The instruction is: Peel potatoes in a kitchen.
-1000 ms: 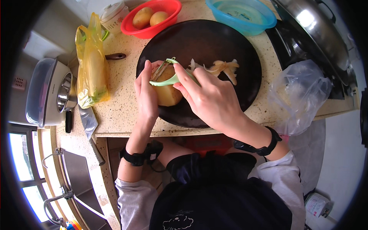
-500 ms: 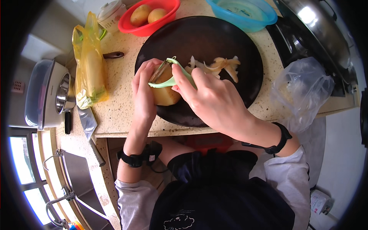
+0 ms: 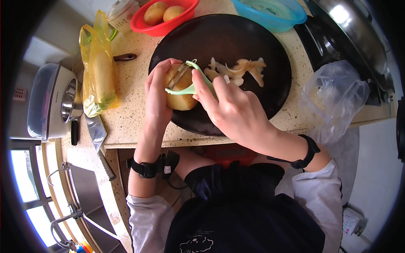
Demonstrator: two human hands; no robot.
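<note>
My left hand is wrapped round the left side of a partly peeled potato, holding it over the near left part of a round dark board. In my right hand is a light green peeler, its metal blade lying across the potato's upper face. My right forefinger stretches along the peeler's frame. Several strips of potato peel lie on the board just beyond my right hand. Part of the potato is hidden behind my left fingers and the peeler.
Behind the board stand a red basket with two potatoes and a blue basin. To the left are a yellow plastic bag and a cleaver overhanging the counter edge. A clear plastic bag sits at right.
The peeler has shifted very slightly up and right against the potato. My hands keep the same grips, and the whole view has moved a little.
</note>
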